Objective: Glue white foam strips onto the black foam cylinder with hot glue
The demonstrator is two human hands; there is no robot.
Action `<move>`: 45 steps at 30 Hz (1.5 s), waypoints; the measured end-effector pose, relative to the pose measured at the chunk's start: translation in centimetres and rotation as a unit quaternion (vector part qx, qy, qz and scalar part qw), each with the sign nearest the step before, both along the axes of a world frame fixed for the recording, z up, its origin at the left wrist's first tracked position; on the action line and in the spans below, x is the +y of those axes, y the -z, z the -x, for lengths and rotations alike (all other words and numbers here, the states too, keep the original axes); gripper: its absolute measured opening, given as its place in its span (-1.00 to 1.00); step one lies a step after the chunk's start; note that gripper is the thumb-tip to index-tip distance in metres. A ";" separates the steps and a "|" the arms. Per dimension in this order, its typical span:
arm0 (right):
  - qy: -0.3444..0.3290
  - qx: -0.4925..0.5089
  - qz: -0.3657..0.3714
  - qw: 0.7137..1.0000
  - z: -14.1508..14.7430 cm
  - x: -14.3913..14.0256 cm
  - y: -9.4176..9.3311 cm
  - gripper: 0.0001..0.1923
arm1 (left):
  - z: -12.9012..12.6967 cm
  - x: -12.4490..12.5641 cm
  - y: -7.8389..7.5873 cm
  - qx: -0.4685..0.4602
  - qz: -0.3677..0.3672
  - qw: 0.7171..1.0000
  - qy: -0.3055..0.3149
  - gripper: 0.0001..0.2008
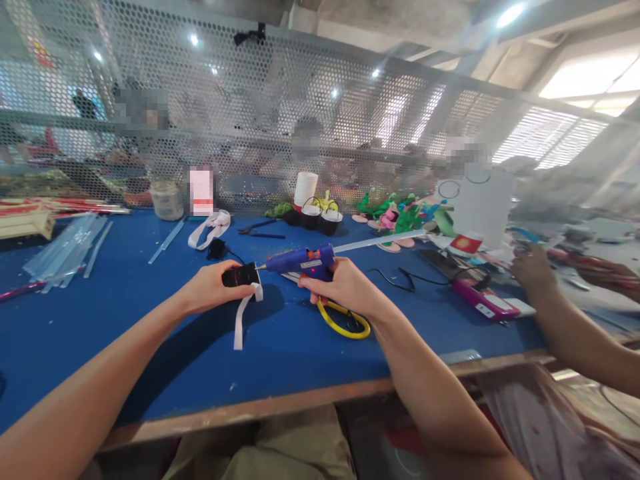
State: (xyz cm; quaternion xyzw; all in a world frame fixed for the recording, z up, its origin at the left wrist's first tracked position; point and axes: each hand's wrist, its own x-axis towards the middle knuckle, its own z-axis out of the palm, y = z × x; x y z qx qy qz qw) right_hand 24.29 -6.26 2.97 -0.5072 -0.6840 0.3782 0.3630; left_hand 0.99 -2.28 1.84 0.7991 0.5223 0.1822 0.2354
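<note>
My left hand [207, 288] grips a small black cup-shaped piece [242, 275] above the blue tabletop. From that piece a narrow white ribbon [240, 325] hangs down, its upper end folded by my thumb. My right hand [345, 283] is wrapped around a blue glue gun [300, 261], whose nozzle tip is at the black piece's right edge; whether it touches I cannot tell. A long clear glue stick [380, 241] sticks out of the gun's back. Scissors with yellow handles [346, 333] lie beneath my right hand, partly hidden by it.
Glue sticks [67, 250] lie at the left, with a roll of white ribbon [210, 230] and pliers [263, 230] farther back. Small black buckets [330, 222] stand near green figures [409, 217]. A magenta power strip [484, 301] sits right, near a co-worker's hand [535, 273].
</note>
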 end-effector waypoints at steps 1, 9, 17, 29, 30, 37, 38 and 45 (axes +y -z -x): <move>0.002 -0.016 -0.001 1.000 -0.1 -0.1 0.0 -0.85 | 0.0 0.0 -0.1 0.003 0.001 1.000 -0.001 -0.49; 0.017 -0.071 -0.017 0.997 -0.1 -0.3 -0.1 -0.81 | 0.1 0.0 -0.3 -0.007 0.022 1.000 -0.006 -0.49; 0.014 -0.091 -0.020 0.996 -0.1 -0.4 -0.1 -0.78 | -0.1 -0.1 -0.3 0.002 0.007 1.000 0.001 -0.52; 0.034 -0.095 -0.030 0.994 -0.3 -0.1 0.3 -0.74 | -0.1 -0.2 0.2 0.019 -0.076 0.997 0.028 -0.52; 0.033 -0.095 -0.029 0.995 -0.3 -0.1 0.3 -0.75 | -0.1 -0.2 0.2 0.020 -0.081 0.996 0.032 -0.53; 0.026 -0.082 -0.038 0.996 -0.6 0.4 0.8 -0.74 | -0.2 -0.4 0.2 0.014 -0.099 0.994 0.049 -0.55; 0.026 -0.081 -0.037 0.996 -0.6 0.5 0.9 -0.73 | -0.2 -0.4 0.2 0.014 -0.099 0.994 0.050 -0.54; 0.018 -0.052 -0.029 0.998 -0.5 0.4 0.7 -0.75 | -0.3 -0.5 0.2 -0.006 -0.068 0.997 0.044 -0.54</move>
